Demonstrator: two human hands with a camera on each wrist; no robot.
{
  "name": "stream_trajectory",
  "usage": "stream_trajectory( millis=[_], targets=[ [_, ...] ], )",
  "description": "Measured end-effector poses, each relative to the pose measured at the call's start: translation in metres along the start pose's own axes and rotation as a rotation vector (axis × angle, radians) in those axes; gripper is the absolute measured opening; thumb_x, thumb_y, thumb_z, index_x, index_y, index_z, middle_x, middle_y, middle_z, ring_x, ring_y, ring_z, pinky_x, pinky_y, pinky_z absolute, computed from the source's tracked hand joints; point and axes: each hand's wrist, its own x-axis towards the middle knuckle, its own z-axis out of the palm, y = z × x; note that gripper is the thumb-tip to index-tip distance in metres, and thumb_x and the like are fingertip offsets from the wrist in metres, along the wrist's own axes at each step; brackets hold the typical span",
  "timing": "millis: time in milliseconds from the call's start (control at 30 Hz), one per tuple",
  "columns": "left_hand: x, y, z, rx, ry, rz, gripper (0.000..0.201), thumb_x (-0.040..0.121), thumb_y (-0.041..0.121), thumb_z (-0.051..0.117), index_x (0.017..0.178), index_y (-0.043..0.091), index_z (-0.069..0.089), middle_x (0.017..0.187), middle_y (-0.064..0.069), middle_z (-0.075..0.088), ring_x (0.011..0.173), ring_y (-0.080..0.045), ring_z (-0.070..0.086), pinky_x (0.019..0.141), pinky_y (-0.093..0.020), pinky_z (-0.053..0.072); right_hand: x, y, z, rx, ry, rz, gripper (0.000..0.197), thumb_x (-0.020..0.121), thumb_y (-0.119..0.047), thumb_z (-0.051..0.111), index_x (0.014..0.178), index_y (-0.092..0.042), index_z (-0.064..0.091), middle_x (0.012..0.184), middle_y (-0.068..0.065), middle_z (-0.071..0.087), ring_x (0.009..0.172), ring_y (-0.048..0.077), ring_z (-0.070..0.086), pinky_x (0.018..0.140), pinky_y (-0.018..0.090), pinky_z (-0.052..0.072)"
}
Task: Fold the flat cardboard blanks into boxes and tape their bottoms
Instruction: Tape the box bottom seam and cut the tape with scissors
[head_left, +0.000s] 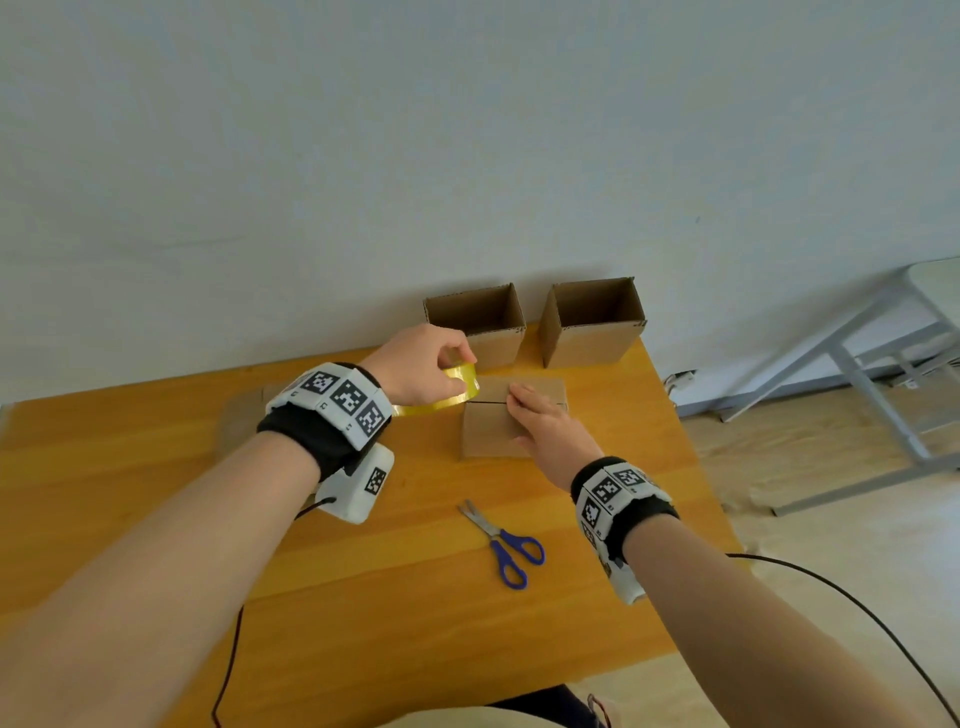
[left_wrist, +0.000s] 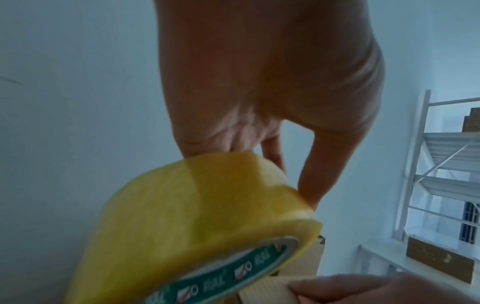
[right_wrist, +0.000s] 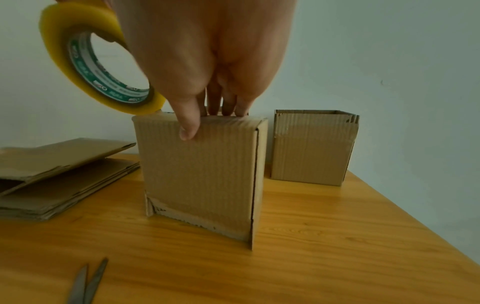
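At the worktop's (head_left: 156, 467) far side, our left hand (head_left: 421, 364) grasps the tape roll (head_left: 457, 387) while our flat right hand (head_left: 545, 431) presses the upturned box (right_wrist: 200, 174) flaps; we should tape straight along the seam.

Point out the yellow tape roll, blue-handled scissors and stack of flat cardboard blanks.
yellow tape roll (right_wrist: 64, 67): right wrist view, outer band.
blue-handled scissors (head_left: 511, 553): head view, handle loops.
stack of flat cardboard blanks (right_wrist: 59, 174): right wrist view, top sheet.

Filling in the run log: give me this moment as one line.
step: taping bottom | left hand: grips tape roll at seam | right hand: presses flaps of upturned box | scissors: on table
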Motion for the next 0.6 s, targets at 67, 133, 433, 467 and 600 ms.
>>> stream_trajectory(
  millis=[67, 133, 433, 467, 600],
  targets=[
    [0.005, 0.004, 0.0, 0.037, -0.051, 0.018, 0.034, 0.082, 0.022, 0.067, 0.115, 0.023, 0.061, 0.109, -0.002, 0.062, 0.101, -0.018, 0.057, 0.079, -0.031, 0.05, -0.001, 0.0, 0.0, 0.001, -0.003, -0.01, 0.056, 0.097, -0.01, 0.047, 0.149, -0.013, 0.026, 0.159, -0.002, 0.013, 0.146, 0.018, 0.012, 0.117, 0.029, 0.012],
    [0.009, 0.006, 0.001, 0.065, -0.082, 0.03, 0.033, 0.082, 0.024, 0.068, 0.115, 0.025, 0.063, 0.109, -0.002, 0.064, 0.102, -0.017, 0.058, 0.085, -0.034, 0.051, -0.001, 0.0, -0.001, 0.068, 0.0, 0.012, 0.054, 0.096, -0.011, 0.048, 0.147, -0.013, 0.029, 0.158, -0.004, 0.017, 0.146, 0.018, 0.014, 0.116, 0.029, 0.014],
    [0.019, 0.019, -0.002, 0.102, -0.178, 0.066, 0.037, 0.087, 0.026, 0.064, 0.123, 0.022, 0.061, 0.122, -0.001, 0.063, 0.105, -0.012, 0.056, 0.089, -0.025, 0.044, 0.011, -0.014, -0.025, 0.669, 0.105, 0.233, 0.037, 0.098, -0.029, 0.047, 0.133, -0.017, 0.051, 0.127, 0.002, 0.059, 0.114, 0.013, 0.052, 0.088, 0.021, 0.038],
    [0.02, 0.02, -0.002, 0.105, -0.183, 0.068, 0.037, 0.087, 0.027, 0.064, 0.124, 0.023, 0.061, 0.124, -0.001, 0.062, 0.108, -0.013, 0.056, 0.09, -0.025, 0.043, 0.013, -0.016, -0.027, 0.741, 0.109, 0.256, 0.035, 0.098, -0.032, 0.047, 0.129, -0.017, 0.056, 0.123, 0.001, 0.061, 0.111, 0.012, 0.053, 0.084, 0.02, 0.038],
    [0.021, 0.023, 0.0, 0.11, -0.181, 0.076, 0.038, 0.089, 0.029, 0.062, 0.126, 0.023, 0.059, 0.127, 0.0, 0.06, 0.112, -0.015, 0.054, 0.09, -0.025, 0.041, 0.02, -0.019, -0.031, 0.836, 0.121, 0.278, 0.026, 0.095, -0.03, 0.053, 0.111, -0.013, 0.065, 0.105, -0.002, 0.062, 0.097, 0.01, 0.054, 0.071, 0.015, 0.038]
  ],
)
